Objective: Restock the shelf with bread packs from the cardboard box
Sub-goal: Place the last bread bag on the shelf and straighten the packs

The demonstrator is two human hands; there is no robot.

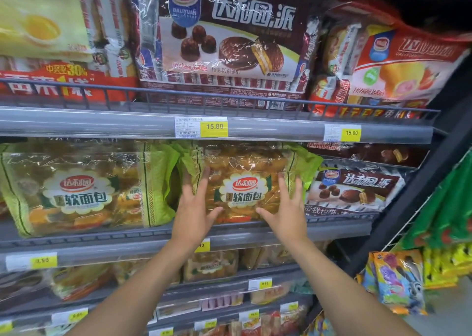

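Observation:
A green-edged clear bread pack (245, 180) full of golden rolls stands upright on the middle shelf (339, 227), behind the low rail. My left hand (195, 203) lies flat against its left front with fingers spread. My right hand (287, 208) presses its right front, fingers apart too. Neither hand wraps around the pack. A second, matching bread pack (79, 190) stands to the left on the same shelf. The cardboard box is out of view.
Chocolate pie packs (355, 190) fill the shelf right of the bread. The upper shelf (102, 124) holds a large chocolate pie bag (229, 37) and other cake bags. Lower shelves carry small bread packs. Hanging snack bags (398, 282) crowd the right side.

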